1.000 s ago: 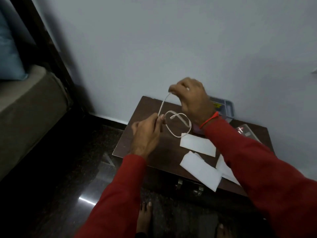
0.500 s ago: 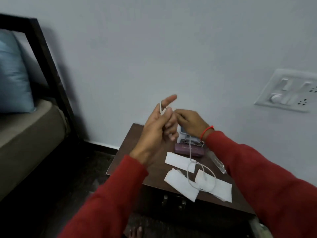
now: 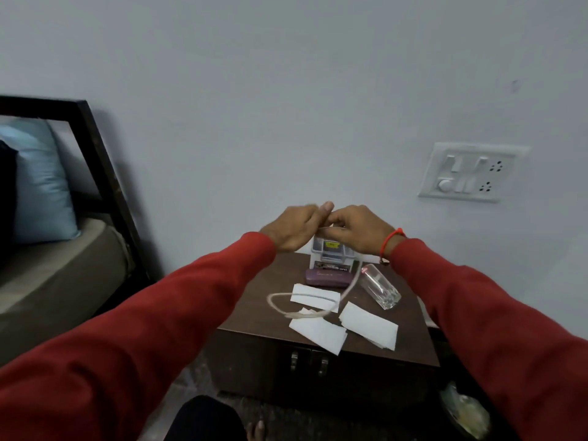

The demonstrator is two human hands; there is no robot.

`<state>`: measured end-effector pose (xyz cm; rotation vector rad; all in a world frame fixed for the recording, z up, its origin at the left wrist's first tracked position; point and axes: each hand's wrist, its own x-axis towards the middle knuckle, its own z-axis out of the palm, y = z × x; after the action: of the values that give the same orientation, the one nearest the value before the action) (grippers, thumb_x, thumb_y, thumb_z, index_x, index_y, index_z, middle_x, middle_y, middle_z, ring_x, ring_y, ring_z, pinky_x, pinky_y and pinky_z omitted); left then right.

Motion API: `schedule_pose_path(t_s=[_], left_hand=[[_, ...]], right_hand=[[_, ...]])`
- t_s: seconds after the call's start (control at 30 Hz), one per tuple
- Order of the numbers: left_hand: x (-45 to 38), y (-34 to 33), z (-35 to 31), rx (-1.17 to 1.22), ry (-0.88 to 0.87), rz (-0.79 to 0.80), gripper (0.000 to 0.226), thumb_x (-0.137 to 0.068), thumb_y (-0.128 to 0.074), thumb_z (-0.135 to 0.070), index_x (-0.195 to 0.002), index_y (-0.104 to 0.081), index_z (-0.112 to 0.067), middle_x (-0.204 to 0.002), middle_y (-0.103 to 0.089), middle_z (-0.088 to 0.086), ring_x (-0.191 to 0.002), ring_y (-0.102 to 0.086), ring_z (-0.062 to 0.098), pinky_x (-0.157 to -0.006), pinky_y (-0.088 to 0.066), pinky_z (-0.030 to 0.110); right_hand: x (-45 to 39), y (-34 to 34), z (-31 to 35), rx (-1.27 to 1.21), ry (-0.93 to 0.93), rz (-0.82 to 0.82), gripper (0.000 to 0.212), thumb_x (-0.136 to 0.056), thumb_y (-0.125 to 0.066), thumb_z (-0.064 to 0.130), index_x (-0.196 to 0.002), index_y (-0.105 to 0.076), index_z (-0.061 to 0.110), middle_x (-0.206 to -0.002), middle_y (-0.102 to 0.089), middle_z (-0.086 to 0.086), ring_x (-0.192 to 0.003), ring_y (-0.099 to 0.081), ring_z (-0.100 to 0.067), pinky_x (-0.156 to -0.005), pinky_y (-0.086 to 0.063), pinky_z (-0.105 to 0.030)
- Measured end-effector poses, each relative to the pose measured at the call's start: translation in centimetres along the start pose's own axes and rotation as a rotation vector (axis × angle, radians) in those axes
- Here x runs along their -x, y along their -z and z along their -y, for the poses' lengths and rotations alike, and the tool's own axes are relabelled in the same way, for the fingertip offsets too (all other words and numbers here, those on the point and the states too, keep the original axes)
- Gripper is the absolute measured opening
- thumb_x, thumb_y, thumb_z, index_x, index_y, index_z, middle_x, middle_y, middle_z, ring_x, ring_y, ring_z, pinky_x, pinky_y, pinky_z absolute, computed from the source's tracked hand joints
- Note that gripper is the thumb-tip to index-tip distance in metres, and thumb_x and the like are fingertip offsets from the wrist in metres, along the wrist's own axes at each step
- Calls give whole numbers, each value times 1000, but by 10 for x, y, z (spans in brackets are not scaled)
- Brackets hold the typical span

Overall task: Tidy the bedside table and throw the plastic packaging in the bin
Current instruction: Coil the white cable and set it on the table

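My left hand (image 3: pixel 291 226) and my right hand (image 3: pixel 356 229) are raised together above the back of the dark wooden bedside table (image 3: pixel 254 316), both pinching one end of a white cable (image 3: pixel 286 308). The cable hangs down past the right hand and loops, blurred, over the table top. Three white paper slips (image 3: pixel 369 324) lie near the front edge. A clear glass (image 3: pixel 380 286) lies on its side at the right. A purple case (image 3: pixel 327 278) and a grey plastic box (image 3: pixel 331 253) sit at the back.
A bed with a dark frame (image 3: pixel 105 173) and a blue pillow (image 3: pixel 41 186) stands at the left. A switch plate (image 3: pixel 467 171) is on the wall at the right. A bin with plastic in it (image 3: pixel 466 412) sits on the floor at the lower right.
Both hands rose and came together on the cable's end. The cable's loop swung left across the table. The view tilted up, showing more wall.
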<state>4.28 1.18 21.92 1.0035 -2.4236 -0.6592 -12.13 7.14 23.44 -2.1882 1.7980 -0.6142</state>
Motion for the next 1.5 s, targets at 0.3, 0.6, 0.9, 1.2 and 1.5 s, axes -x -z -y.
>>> schedule_pose_path(t_s=[0.3,0.6,0.9,1.2,1.5], left_hand=[[40,-1,-59,990,282,523,43,-107,-36,-49,-74,-43,-22,-56,-24,-6,-47,-29,10,-48,-30,23],[50,13,-97,1678,298,438,45,-104,-38,-32,-59,-38,-23,-47,-24,-7,-39,-34,10,-44,-34,24],[48,-2,-81,146,-165,-244,26,-108,-40,-28,-92,-51,-10,-100,-57,9,-82,-55,19,-84,-53,42],[64,3,-92,-137,-14,170,58,-106,-18,-55,-83,-56,-19,-84,-57,1,-83,-59,23,-77,-43,33],[74,20,-96,1373,162,513,47,-105,-37,-53,-72,-48,-21,-55,-30,-8,-45,-31,6,-45,-27,21]], right_hand=[[57,29,-22,-294,24,-141,17,-89,-65,41,-82,-73,27,-74,-71,2,-69,-64,-20,-68,-53,-36],[91,-11,-2,-413,-91,-139,20,-100,-48,31,-96,-62,17,-73,-59,-3,-65,-50,-10,-65,-48,-37],[98,4,29,-388,-156,-39,27,-92,-59,44,-105,-69,22,-85,-72,2,-56,-64,2,-60,-50,-24],[111,41,25,273,-29,-178,32,-79,-56,66,-88,-71,38,-71,-56,13,-73,-55,-8,-66,-47,-33],[114,26,-2,-497,-98,-405,13,-90,-67,26,-80,-74,21,-51,-55,8,-47,-49,-6,-50,-47,-27]])
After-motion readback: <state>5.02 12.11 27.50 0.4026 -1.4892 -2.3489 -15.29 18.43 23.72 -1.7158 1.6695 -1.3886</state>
